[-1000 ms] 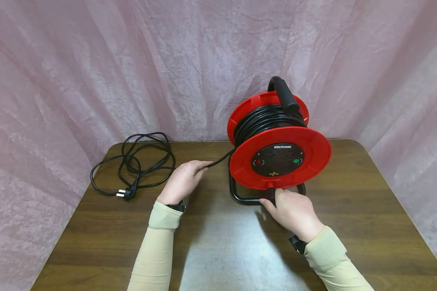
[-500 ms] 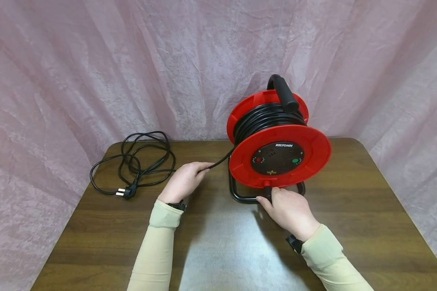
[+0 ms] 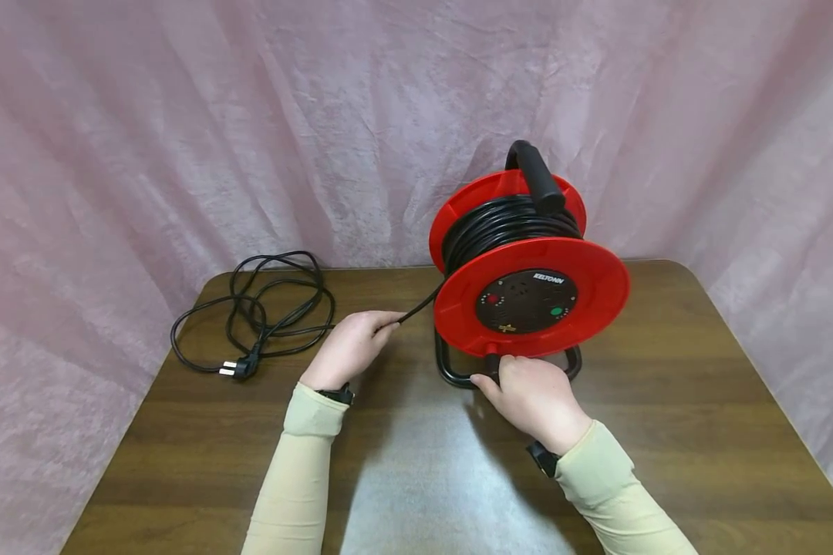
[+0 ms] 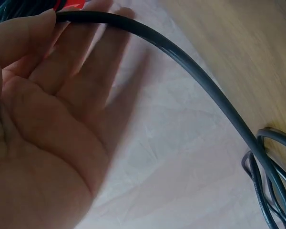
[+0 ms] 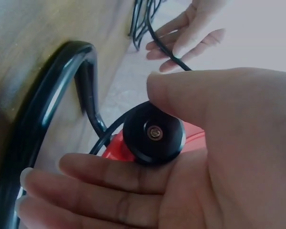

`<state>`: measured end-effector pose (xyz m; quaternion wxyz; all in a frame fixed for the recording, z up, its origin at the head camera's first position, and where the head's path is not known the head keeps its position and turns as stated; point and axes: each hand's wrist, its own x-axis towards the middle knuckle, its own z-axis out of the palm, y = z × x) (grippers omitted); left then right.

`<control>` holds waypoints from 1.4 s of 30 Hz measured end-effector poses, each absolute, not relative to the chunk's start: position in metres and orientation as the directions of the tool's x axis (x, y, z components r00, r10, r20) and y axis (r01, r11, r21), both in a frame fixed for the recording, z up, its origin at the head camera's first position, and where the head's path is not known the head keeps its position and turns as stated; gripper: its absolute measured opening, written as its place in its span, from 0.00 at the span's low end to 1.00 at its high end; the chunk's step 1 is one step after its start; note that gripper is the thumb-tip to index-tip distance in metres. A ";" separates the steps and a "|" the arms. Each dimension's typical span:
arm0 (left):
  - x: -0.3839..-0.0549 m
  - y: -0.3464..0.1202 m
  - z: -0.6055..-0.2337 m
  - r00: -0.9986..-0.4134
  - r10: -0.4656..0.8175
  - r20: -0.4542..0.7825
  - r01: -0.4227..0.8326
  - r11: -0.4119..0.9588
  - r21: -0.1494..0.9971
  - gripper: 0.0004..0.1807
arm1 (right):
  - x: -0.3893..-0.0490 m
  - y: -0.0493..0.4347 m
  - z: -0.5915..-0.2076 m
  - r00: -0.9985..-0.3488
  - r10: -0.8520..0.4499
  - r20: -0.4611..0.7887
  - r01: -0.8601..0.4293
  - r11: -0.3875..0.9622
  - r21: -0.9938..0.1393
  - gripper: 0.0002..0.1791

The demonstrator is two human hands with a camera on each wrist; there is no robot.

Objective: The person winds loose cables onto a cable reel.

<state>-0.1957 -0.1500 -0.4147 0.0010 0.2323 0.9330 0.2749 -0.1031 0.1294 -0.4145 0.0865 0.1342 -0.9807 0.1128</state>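
Note:
A red cable reel (image 3: 600, 281) with black cable wound on its drum stands right of centre on a black tubular frame (image 3: 447, 370). My left hand (image 3: 352, 347) pinches the black cable (image 3: 419, 307) between thumb and forefinger, left of the reel. In the left wrist view the cable (image 4: 195, 69) crosses the loosely spread other fingers. At the reel's lower front, my right hand (image 3: 534, 397) holds the black crank knob (image 3: 492, 362). The right wrist view has this round knob (image 5: 155, 133) between thumb and forefinger, with the remaining fingers fairly straight.
Loose cable loops (image 3: 267, 330) lie at the table's back left, beside a three-pin plug (image 3: 243, 365). A black carrying handle (image 3: 541, 181) rises above the reel. Behind the wooden table (image 3: 694, 416) hangs a pink curtain (image 3: 361, 116).
The reel's front face has turned clockwise, its lettering moving right. My right hand has moved left with the crank knob. The left hand stays nearly in place on the cable.

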 end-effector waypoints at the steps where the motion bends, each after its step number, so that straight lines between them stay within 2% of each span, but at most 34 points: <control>1: -0.195 -0.151 -0.414 -0.896 0.427 0.123 0.426 0.745 0.514 0.16 | -0.103 0.129 -0.415 -0.946 -0.246 0.209 -0.286 0.938 -0.195 0.29; 6: -0.194 -0.153 -0.414 -0.906 0.412 0.097 0.400 0.758 0.516 0.16 | -0.102 0.129 -0.416 -0.940 -0.246 0.235 -0.292 0.938 -0.185 0.29; 17: -0.199 -0.150 -0.420 -0.882 0.466 0.074 0.440 0.756 0.485 0.14 | -0.102 0.127 -0.415 -0.941 -0.234 0.243 -0.289 0.931 -0.223 0.26; 24: -0.199 -0.148 -0.422 -0.883 0.466 0.056 0.438 0.776 0.454 0.14 | -0.103 0.122 -0.417 -0.942 -0.239 0.234 -0.298 0.918 -0.262 0.24; 29: -0.198 -0.148 -0.423 -0.874 0.479 0.076 0.455 0.755 0.473 0.14 | -0.103 0.117 -0.420 -0.940 -0.235 0.247 -0.304 0.906 -0.295 0.23; 36: -0.198 -0.148 -0.423 -0.869 0.481 0.115 0.470 0.733 0.492 0.14 | -0.106 0.113 -0.423 -0.934 -0.224 0.277 -0.314 0.885 -0.344 0.25; 42: -0.198 -0.147 -0.422 -0.876 0.475 0.080 0.454 0.757 0.471 0.15 | -0.107 0.111 -0.423 -0.935 -0.219 0.280 -0.320 0.860 -0.398 0.26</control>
